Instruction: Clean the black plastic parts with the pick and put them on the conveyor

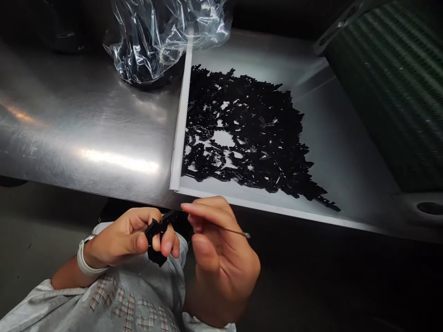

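My left hand (133, 235), with a white band at the wrist, is closed around a small black angular part (155, 258) in front of my body. Some of that part is hidden behind the fingers. Just to the right, my right hand (224, 258) pinches a thin metal rod-like tool (237, 232). One rounded end of the tool sticks out past the knuckles; its other end is lost among the fingers, close to the black part. Beyond both hands, many similar black parts (256, 124) lie heaped in a white tray (346, 152).
The shiny metal table (86, 124) extends left of the tray. A clear plastic bag (145, 50) with dark contents stands at the back, against the tray's raised white edge (182, 124). On the right, a large dark-green ribbed panel (398, 92) in a metal frame slants over the tray.
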`<state>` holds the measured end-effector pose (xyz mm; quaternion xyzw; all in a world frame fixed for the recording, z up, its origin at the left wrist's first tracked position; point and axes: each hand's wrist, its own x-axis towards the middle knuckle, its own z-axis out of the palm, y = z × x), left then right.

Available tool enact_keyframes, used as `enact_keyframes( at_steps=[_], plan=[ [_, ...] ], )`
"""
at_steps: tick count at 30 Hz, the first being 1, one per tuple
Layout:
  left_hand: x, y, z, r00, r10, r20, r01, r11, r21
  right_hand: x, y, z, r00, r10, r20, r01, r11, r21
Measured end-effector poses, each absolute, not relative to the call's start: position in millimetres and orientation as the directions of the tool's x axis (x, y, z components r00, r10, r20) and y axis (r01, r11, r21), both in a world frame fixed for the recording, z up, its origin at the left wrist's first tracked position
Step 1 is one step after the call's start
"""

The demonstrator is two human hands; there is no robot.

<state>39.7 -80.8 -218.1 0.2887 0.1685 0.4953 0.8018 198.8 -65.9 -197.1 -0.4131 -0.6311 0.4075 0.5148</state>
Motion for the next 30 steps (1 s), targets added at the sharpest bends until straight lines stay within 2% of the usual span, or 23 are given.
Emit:
enact_keyframes(
  at_steps=[5, 8, 10, 15, 18, 20, 22, 26, 28, 30],
  plan=[
    [43, -86, -214, 0.509, 0.86, 0.025, -0.698, 0.396, 0.597, 196, -63, -192, -0.187, 0.952, 0.243, -0.154, 0.216, -0.964],
    [51, -93, -216, 0.508, 0.86, 0.055, -0.765, 0.42, 0.489, 199, -62, -186, -0.303, 0.918, 0.254, -0.206, 0.197, -0.958],
    [55, -97, -219, 0.496, 0.865, 0.08, -0.789, 0.41, 0.457, 200, -63, -184, -0.35, 0.892, 0.287, -0.235, 0.213, -0.948],
    [56, -99, -225, 0.554, 0.832, 0.033, -0.743, 0.476, 0.47, 192, -65, -188, -0.234, 0.952, 0.197, -0.285, 0.127, -0.95],
    [52, -94, -223, 0.514, 0.856, 0.063, -0.744, 0.408, 0.529, 190, -63, -192, -0.184, 0.965, 0.184, -0.341, 0.113, -0.933],
    [51, -90, -219, 0.468, 0.882, 0.058, -0.748, 0.36, 0.558, 191, -61, -193, -0.138, 0.967, 0.215, -0.365, 0.152, -0.919],
    [51, -86, -215, 0.42, 0.907, -0.024, -0.744, 0.36, 0.563, 192, -60, -193, -0.04, 0.966, 0.255, -0.323, 0.229, -0.918],
    [51, -83, -211, 0.375, 0.918, -0.125, -0.746, 0.379, 0.548, 197, -59, -186, 0.156, 0.893, 0.422, -0.062, 0.436, -0.898],
    [51, -84, -210, 0.371, 0.918, -0.139, -0.743, 0.383, 0.548, 204, -60, -181, 0.082, 0.845, 0.529, -0.024, 0.532, -0.846],
    [51, -85, -210, 0.368, 0.92, -0.134, -0.739, 0.377, 0.559, 213, -63, -177, -0.157, 0.816, 0.557, -0.049, 0.557, -0.829]
  ],
)
